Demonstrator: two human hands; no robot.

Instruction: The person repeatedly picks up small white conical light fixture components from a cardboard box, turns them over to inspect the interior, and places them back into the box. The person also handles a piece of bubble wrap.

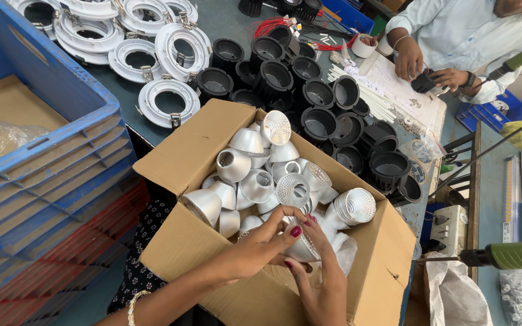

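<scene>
Both my left hand [255, 247] and right hand [318, 274] close around one silver reflector cone [302, 246] inside the cardboard box [212, 284]. I judge rim-only contact keeps its facets clean.

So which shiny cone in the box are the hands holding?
The silver reflector cone at the box's near edge, gripped between the left hand and right hand. The other cones lie loose in the cardboard box, untouched.

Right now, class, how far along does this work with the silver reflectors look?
Done: black housings and white rings lie grouped on the table. In hand: the left hand and right hand hold one silver reflector over the cardboard box. Left: many reflectors fill the box.
</scene>
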